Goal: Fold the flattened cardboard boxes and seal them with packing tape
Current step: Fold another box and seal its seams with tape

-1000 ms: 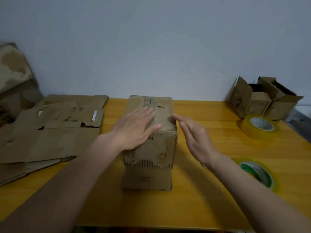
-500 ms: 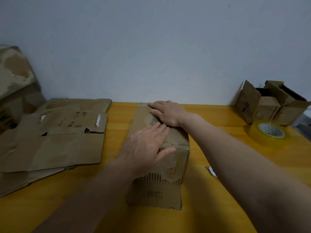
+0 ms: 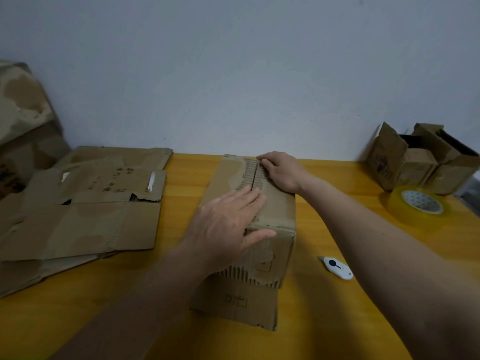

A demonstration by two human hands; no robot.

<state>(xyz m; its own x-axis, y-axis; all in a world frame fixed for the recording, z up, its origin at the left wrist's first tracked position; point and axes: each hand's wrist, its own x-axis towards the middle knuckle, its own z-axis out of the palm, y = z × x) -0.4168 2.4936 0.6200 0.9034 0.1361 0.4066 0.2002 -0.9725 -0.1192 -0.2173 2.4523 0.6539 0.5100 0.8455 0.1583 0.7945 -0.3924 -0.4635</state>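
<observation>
Folded box [image 3: 270, 203] sits mid-table [image 3: 337, 320], long axis running away from the person toward the wall, top seam along it. Left hand [image 3: 228, 224] lies flat, fingers spread, on the near top; right hand [image 3: 280, 172] presses the far seam end with slightly curled fingers, gripping nothing.

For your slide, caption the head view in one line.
Both hands press a cardboard box's flaps shut.

In front of you, the yellow wooden tabletop [image 3: 324, 320] carries a folded brown cardboard box [image 3: 270, 229] at centre, flattened cardboard sheets [image 3: 85, 216] on the left, a white box cutter [image 3: 336, 267], a clear tape roll [image 3: 418, 205] and small open cartons [image 3: 420, 159] far right.
</observation>
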